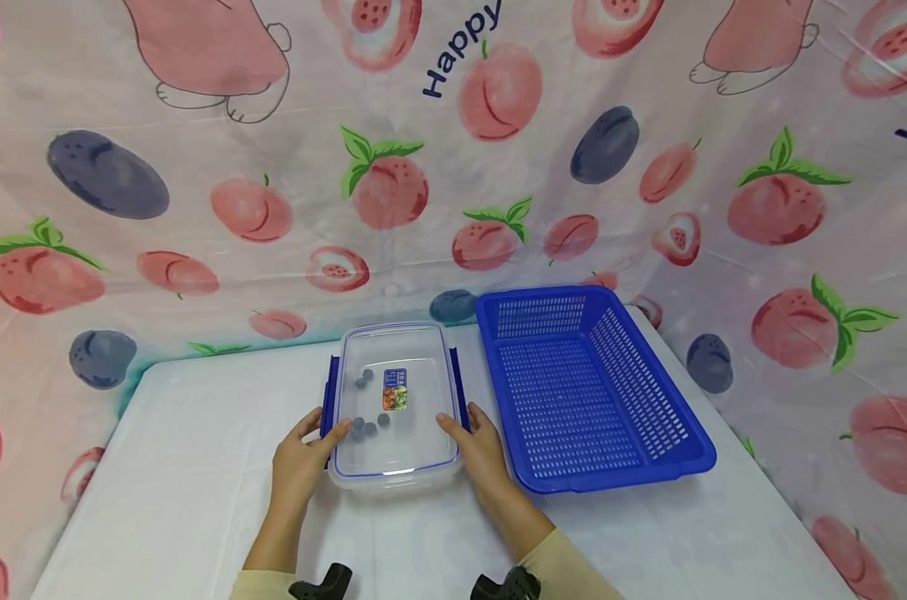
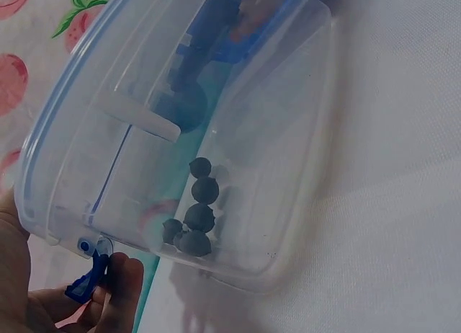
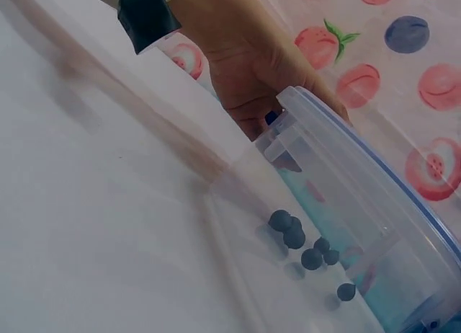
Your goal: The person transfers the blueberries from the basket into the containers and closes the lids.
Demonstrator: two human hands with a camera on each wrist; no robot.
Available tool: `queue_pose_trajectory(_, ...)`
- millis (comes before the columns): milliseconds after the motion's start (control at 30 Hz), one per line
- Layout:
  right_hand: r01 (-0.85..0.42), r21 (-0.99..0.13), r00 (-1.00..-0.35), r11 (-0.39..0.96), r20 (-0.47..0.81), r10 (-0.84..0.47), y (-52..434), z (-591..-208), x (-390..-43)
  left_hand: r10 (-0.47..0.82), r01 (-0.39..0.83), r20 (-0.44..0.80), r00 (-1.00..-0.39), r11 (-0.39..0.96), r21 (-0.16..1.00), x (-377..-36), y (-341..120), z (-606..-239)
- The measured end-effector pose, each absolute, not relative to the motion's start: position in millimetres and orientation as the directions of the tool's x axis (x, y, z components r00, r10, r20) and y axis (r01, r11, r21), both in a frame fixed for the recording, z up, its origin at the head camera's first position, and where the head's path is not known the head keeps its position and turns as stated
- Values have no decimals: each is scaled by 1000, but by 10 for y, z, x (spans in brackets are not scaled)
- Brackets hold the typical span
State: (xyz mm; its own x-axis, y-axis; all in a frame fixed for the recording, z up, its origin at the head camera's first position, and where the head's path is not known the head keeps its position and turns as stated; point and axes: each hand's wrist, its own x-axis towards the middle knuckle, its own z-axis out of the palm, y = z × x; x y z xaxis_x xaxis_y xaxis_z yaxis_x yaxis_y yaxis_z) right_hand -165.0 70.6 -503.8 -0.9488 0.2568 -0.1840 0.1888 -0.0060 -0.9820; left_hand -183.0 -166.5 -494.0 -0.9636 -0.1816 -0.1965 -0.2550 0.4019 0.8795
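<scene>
A clear lidded food container [image 1: 423,454] stands on the white table, its lid edged with a blue seal. Several blueberries [image 2: 199,218] lie on its floor, seen through the plastic. My left hand [image 1: 298,458] holds the left side, thumb over the lid rim and fingers at the blue side latch [image 2: 88,279], which sticks outward. On the opposite side my right hand [image 1: 483,450] grips the container, its thumb on the lid edge and fingers by the other blue latch [image 1: 458,383]. The container wall partly hides the right fingertips in the right wrist view.
Right of the container stands a blue plastic basket [image 1: 524,467] with slotted walls, close to the right hand. The white table [image 1: 183,467] meets a fruit-printed curtain [image 1: 393,292] along its back edge. A small colourful label [image 1: 395,389] sits on the lid.
</scene>
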Motion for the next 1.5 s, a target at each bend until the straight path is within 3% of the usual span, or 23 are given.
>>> queue_pose_trajectory(233, 163, -986, -941, -26, -164, 297, 688, -5004, -1684, -184, -248, -188, -965, 399, 883, -1820, -1669, -4934)
queue_pose_trajectory(600, 120, -982, -926, 144, -58, 374, 658, -4951, -1711, -188, -221, -156, -970, 401, 889, -1836, -1657, -4905)
queue_pose_trajectory(1100, 96, -965, -922, 242, 6, 386, 637, -4885, -1732, -196, -194, -126, -973, 382, 904, -1857, -1631, -4869)
queue_pose_trajectory(1500, 97, -953, -911, 287, 31, 411, 606, -4874, -1969, -217, -135, -26, -976, 503, 854, -2047, -1559, -4820)
